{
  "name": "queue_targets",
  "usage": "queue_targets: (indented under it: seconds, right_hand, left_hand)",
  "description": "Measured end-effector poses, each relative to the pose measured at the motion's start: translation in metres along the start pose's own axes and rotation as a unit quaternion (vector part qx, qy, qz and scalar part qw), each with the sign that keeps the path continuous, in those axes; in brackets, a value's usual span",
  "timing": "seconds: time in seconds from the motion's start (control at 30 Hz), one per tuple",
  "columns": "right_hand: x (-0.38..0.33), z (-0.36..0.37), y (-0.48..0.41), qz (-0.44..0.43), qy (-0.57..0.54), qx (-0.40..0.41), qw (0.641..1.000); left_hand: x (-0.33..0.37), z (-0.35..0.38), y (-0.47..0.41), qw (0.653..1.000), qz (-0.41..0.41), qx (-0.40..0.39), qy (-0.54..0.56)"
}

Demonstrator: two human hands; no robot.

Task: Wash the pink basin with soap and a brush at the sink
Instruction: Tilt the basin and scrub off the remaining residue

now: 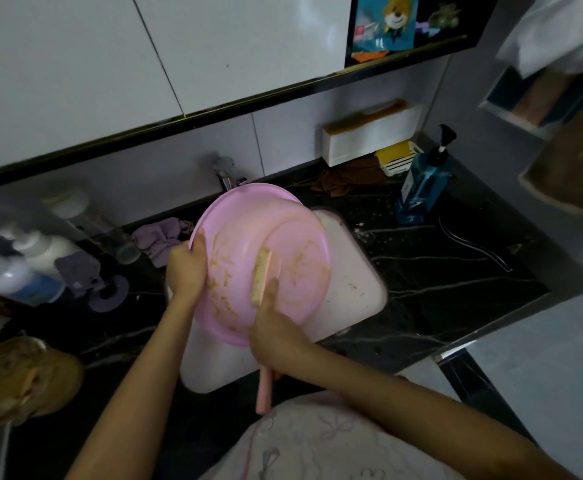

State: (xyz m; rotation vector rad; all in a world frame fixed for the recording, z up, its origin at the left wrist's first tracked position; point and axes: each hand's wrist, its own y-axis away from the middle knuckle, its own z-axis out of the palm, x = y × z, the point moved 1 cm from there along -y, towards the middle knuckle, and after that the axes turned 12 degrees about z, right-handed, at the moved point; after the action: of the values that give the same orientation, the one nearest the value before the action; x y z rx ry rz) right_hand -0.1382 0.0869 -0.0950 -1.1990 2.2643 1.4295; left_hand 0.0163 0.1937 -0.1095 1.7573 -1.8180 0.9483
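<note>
Both hands work over the sink (352, 282), forearms reaching forward from the bottom of the view. The left hand (186, 268) grips the left rim of the basin (245, 216), thumb curled over the edge onto the inner wall and the other fingers hidden behind it. The right hand (272, 330) is closed round the handle of the brush (261, 277), with one finger stretched along the back of the brush head and pressing it down.

The pink basin is held up off the sink and tipped on edge, with its open side facing back toward the person and its far rim close to the tap (226, 176). Yellowish-brown smears streak its inner wall and floor, thickest near the left hand. It covers the left part of the white sink, which is set into the dark veined counter (439, 271).

The brush lies with its long axis running almost straight away from the person. Its head points toward the wall, bristles against the basin's floor, and the pink handle end sticks out below the right hand toward the body.

On the counter a blue pump bottle (421, 183) stands right of the sink, a purple cloth (160, 237) lies just left of the basin, and white bottles (16, 268) stand further left.
</note>
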Motion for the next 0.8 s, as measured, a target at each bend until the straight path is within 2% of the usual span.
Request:
queue_targets:
  seconds: [0.03,0.13,0.17,0.27,0.37,0.47,0.5,0.67,0.7,0.8]
  right_hand:
    - [0.003,-0.006,-0.009,0.019,0.0,-0.001,1.0]
    - [0.003,-0.049,-0.053,0.098,-0.075,0.088,0.989]
    - [-0.001,-0.054,-0.054,0.104,-0.081,0.092,0.987]
    - [-0.007,-0.016,-0.025,0.039,-0.036,0.036,0.998]
    - [-0.003,-0.001,-0.012,0.026,-0.018,-0.023,0.999]
    - [0.002,-0.048,-0.05,0.107,-0.11,0.066,0.986]
    - [0.001,-0.055,-0.052,0.122,-0.121,0.074,0.982]
    - [-0.006,0.002,0.003,0.099,-0.152,-0.047,0.982]
    - [-0.006,0.001,-0.003,0.102,-0.172,-0.049,0.979]
    - [0.002,-0.042,-0.048,0.101,-0.227,0.06,0.967]
  left_hand:
    - [-0.002,0.0,0.0,1.0,0.001,-0.002,0.002]
    - [-0.002,0.002,0.001,1.0,0.009,0.004,0.012]
    - [-0.002,0.005,0.0,1.0,0.01,0.003,0.011]
    - [-0.002,0.005,-0.004,1.0,-0.004,-0.017,0.022]
    - [-0.013,0.003,-0.009,0.998,-0.029,-0.024,0.043]
    - [-0.011,0.004,-0.006,0.999,-0.012,-0.015,0.051]
    - [-0.008,0.006,-0.004,0.999,-0.012,-0.018,0.045]
    - [-0.012,0.003,-0.006,0.998,-0.038,-0.024,0.044]
    - [-0.014,0.003,-0.008,0.998,-0.04,-0.024,0.048]
    - [-0.012,0.004,-0.006,0.998,-0.03,-0.023,0.057]
